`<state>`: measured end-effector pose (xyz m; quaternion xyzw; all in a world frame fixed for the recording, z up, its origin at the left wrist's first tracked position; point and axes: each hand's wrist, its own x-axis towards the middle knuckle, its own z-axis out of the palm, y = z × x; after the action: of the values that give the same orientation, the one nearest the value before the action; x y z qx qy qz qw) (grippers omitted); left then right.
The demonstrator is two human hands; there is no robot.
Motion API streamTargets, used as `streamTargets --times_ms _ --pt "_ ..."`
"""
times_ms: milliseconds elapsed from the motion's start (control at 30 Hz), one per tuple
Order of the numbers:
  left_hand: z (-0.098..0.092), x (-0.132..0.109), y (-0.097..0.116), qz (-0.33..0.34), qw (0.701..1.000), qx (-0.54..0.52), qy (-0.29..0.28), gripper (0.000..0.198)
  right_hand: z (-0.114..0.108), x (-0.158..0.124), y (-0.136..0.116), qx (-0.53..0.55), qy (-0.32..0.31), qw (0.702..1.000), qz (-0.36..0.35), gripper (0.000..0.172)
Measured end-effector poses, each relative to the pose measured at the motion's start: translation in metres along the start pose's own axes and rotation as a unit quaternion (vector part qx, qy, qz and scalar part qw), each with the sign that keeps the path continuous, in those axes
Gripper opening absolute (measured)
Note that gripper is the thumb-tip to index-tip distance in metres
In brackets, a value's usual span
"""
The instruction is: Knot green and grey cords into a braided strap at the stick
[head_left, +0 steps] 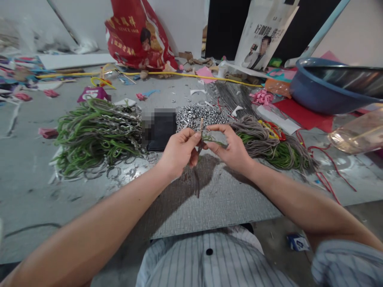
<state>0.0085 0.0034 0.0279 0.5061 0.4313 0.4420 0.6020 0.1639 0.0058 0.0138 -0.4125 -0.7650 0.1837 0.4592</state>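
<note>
My left hand (178, 150) pinches thin green and grey cord (216, 140) between thumb and forefinger, above the front of the table. A short tan end sticks up over the thumb, and dark strands hang below. My right hand (232, 148) is close beside it, thumb and forefinger curved round the other part of the cord; the exact contact is too small to make out. Behind my hands lies a heap of small silvery metal rings or nuts (203, 113). Left of it are a dark flat case (163, 131) and green and grey cords with metal chains (98, 135).
To the right lie bundles of grey and green cord (257, 133) and loose red strings (327, 163). A blue basin (320, 93) stands at the back right. A red bag (136, 38), a yellow cable (179, 74) and paper scraps line the back.
</note>
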Motion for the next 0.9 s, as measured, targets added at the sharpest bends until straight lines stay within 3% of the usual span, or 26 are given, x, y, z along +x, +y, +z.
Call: streamTargets --times_ms 100,267,533,700,900 --pt "0.001 -0.001 -0.003 -0.002 1.0 0.017 -0.015 0.023 0.004 0.0 -0.001 0.066 -0.041 0.995 0.062 0.017" --pt "0.001 -0.001 -0.001 -0.009 0.998 -0.003 -0.059 0.021 0.004 0.001 -0.005 0.157 -0.036 0.98 0.118 0.015" --pt "0.003 -0.002 0.006 -0.025 0.996 0.038 -0.075 0.019 0.003 0.007 -0.009 0.337 -0.038 0.907 0.25 0.028" --pt "0.004 -0.002 0.003 -0.031 0.994 0.057 -0.086 0.019 0.004 0.007 -0.011 0.37 -0.037 0.878 0.302 0.029" --pt "0.001 0.002 0.001 -0.049 0.995 0.04 -0.079 0.017 0.004 0.016 -0.012 0.357 -0.033 0.872 0.333 0.022"
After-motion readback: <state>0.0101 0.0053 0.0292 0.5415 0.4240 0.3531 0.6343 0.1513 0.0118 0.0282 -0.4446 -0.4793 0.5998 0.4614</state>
